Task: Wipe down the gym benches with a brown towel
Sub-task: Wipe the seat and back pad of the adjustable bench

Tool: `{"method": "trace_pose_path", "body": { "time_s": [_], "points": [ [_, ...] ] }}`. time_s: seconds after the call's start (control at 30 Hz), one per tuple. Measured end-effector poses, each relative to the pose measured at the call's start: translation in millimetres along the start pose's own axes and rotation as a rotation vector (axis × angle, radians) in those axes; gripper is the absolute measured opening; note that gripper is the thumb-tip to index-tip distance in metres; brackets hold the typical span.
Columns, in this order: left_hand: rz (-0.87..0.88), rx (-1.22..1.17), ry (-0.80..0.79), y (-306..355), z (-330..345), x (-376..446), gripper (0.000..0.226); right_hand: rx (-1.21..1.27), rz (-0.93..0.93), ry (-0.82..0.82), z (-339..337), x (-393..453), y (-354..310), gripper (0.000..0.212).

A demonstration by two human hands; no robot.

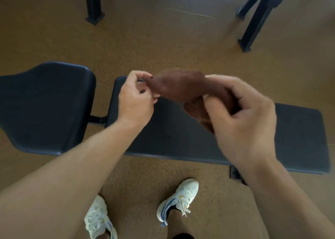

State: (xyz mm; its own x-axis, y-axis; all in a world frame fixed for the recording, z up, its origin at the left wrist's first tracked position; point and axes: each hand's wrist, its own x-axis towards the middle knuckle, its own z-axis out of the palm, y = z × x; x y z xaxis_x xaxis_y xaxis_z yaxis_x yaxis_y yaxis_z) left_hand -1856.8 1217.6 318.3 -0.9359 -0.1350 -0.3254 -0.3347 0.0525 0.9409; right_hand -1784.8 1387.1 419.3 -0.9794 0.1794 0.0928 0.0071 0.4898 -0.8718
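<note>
Looking down from the head camera, both bare hands hold a brown towel (178,85) in the air above the dark padded bench (299,130), clear of its surface. The left hand (135,97) pinches one end of the towel between thumb and fingertips, its grip closed on the cloth's edge, over the near-left end of the long pad. The right hand (243,115), blurred, has its fingers curled round the other, bunched end of the towel, so that grip is also closed on the cloth; part of the towel hangs in folds under the palm. Between the two hands the towel stretches in a short crumpled span. Left of the long pad, set apart by a narrow gap with a black frame bar showing in it, lies the bench's separate seat pad (45,108). On the speckled tan floor (163,39) below stand two white trainers (178,199) with blue stripes, toes pointing toward the bench. Beyond, black metal legs (253,23) of other equipment rest on the floor.
</note>
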Motion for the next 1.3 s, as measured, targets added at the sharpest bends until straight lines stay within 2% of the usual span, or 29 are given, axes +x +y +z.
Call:
{"method": "trace_pose_path", "body": {
  "time_s": [0.07,0.1,0.13,0.2,0.23,0.27,0.33,0.4,0.5,0.57,0.67,0.77,0.9,1.03,1.17,1.23,1.3],
  "points": [
    [0.02,0.083,-0.027,-5,-1,10,0.019,-0.218,-0.098,-0.045,9,-21,12,0.033],
    [0.012,0.159,-0.054,-11,-5,10,0.024,-0.339,-0.093,-0.123,15,-34,19,0.039],
    [-0.006,0.254,-0.097,-19,-12,8,0.033,-0.482,-0.041,-0.246,23,-46,24,0.048],
    [-0.045,0.471,-0.173,-39,-31,-3,0.056,-0.716,0.169,-0.605,41,-70,32,0.073],
    [-0.05,0.555,-0.172,-49,-41,-9,0.061,-0.732,0.236,-0.721,49,-84,40,0.078],
    [-0.035,0.602,-0.146,-59,-51,-15,0.062,-0.715,0.285,-0.745,57,-94,49,0.075],
    [0.01,0.658,-0.073,-72,-69,-25,0.057,-0.65,0.255,-0.578,71,-102,67,0.058],
    [0.081,0.741,-0.034,-82,-80,-31,0.053,-0.609,0.197,-0.431,88,-95,88,0.054],
    [0.111,0.817,-0.018,-95,-85,-30,0.056,-0.643,0.179,-0.443,125,-70,120,0.067],
    [0.045,0.831,-0.025,-104,-84,-28,0.063,-0.73,0.199,-0.491,153,-57,137,0.073],
    [-0.081,0.83,-0.079,-126,-90,-33,0.076,-0.815,0.182,-0.465,173,-54,150,0.075],
    [-0.206,0.681,-0.135,-138,-96,-41,0.081,-0.831,0.125,-0.463,170,-36,154,0.071],
    [-0.313,0.395,-0.117,-136,-101,-39,0.074,-0.852,0.144,-0.387,166,23,170,0.065],
    [-0.327,0.259,-0.096,-145,-118,-46,0.068,-0.849,0.23,-0.267,173,60,174,0.064],
    [-0.309,0.225,-0.033,-155,-138,-73,0.069,-0.76,0.377,-0.133,209,48,149,0.06],
    [-0.287,0.206,0.019,-156,-146,-88,0.07,-0.743,0.302,-0.177,240,20,125,0.061],
    [-0.275,0.226,0.064,-151,-150,-99,0.066,-0.736,0.035,-0.348,269,-16,103,0.059]
  ]
}}
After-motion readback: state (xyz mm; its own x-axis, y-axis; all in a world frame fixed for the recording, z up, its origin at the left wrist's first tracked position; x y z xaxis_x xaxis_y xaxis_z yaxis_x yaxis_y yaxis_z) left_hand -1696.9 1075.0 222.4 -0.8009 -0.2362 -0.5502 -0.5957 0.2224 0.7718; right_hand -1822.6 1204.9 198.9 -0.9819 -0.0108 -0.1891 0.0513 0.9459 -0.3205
